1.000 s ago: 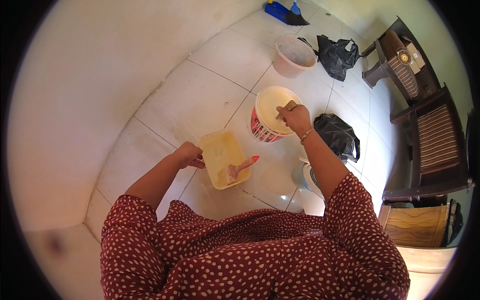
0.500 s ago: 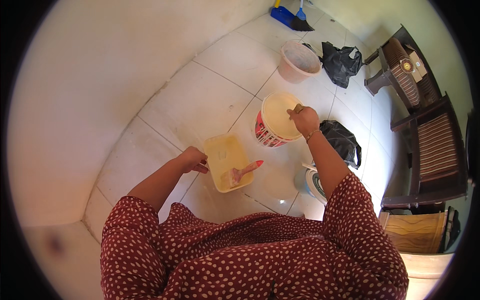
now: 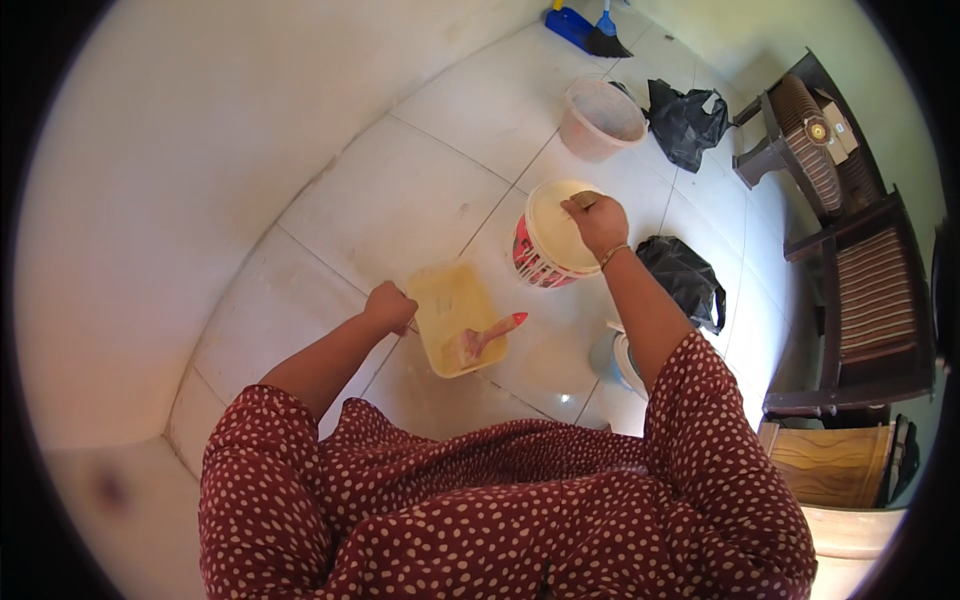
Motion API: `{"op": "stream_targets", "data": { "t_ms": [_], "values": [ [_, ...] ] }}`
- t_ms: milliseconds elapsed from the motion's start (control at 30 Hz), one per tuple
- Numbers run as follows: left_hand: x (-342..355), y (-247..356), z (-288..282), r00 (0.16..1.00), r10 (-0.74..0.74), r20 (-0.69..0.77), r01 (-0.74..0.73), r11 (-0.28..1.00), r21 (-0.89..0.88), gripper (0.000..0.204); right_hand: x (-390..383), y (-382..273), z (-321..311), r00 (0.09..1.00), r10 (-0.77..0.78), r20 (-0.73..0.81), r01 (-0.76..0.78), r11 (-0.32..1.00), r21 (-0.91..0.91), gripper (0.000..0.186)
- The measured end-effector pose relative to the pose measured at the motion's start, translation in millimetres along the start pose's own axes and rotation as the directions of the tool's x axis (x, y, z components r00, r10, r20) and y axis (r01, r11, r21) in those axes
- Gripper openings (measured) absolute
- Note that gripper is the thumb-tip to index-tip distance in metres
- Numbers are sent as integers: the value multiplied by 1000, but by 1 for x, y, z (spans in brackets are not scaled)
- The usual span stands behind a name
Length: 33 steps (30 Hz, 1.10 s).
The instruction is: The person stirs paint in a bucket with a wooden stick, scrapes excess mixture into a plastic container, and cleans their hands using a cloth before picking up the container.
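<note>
My left hand (image 3: 390,307) is closed at the left rim of a shallow yellow paint tray (image 3: 445,295); its fingertips are partly hidden. Across the tray's near right corner lies a paintbrush (image 3: 492,336) with a red-tipped handle and pale paint on it. To the right, a white paint bucket (image 3: 528,240) with red and dark print holds cream paint. Over its opening my right hand (image 3: 600,225) grips a brown stick-like thing (image 3: 584,200), whose lower part I cannot see.
A pinkish bucket (image 3: 590,118) stands farther off. Black plastic bags (image 3: 684,280) lie right of the paint bucket. A pale blue tub (image 3: 622,362) is partly behind my right arm. Dark wooden chairs (image 3: 865,300) line the right; a wall (image 3: 180,180) rises on the left.
My right hand and the brown stick-like thing have shifted left and slightly up over the bucket. My left hand has moved slightly up along the tray's edge, its fingers more curled.
</note>
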<state>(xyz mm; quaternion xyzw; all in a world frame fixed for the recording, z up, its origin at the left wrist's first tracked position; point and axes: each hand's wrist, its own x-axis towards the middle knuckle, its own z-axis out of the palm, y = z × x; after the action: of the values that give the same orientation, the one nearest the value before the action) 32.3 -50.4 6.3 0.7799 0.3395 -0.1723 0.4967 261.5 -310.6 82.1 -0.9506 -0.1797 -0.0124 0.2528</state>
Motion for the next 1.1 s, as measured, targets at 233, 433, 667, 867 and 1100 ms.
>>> {"op": "stream_targets", "data": {
  "t_ms": [233,433,667,867,1100],
  "values": [
    [-21,42,30,709,695,123,-669,606,430,41,-19,-17,-21,975,143,171,-98,963,-251,31],
    [-30,67,83,228,888,399,-865,-3,501,50,-19,-27,-12,958,225,176,-235,971,42,34],
    [-26,84,87,446,510,736,-850,-17,527,34,-11,-23,-7,997,66,45,-70,995,74,33],
    [-29,58,61,460,771,441,-881,334,335,13,-19,-26,-15,979,139,148,-88,947,-308,32],
    [-51,77,-32,782,520,344,-623,637,453,20,-27,-37,-16,965,84,247,-89,996,9,39]
  ]
}}
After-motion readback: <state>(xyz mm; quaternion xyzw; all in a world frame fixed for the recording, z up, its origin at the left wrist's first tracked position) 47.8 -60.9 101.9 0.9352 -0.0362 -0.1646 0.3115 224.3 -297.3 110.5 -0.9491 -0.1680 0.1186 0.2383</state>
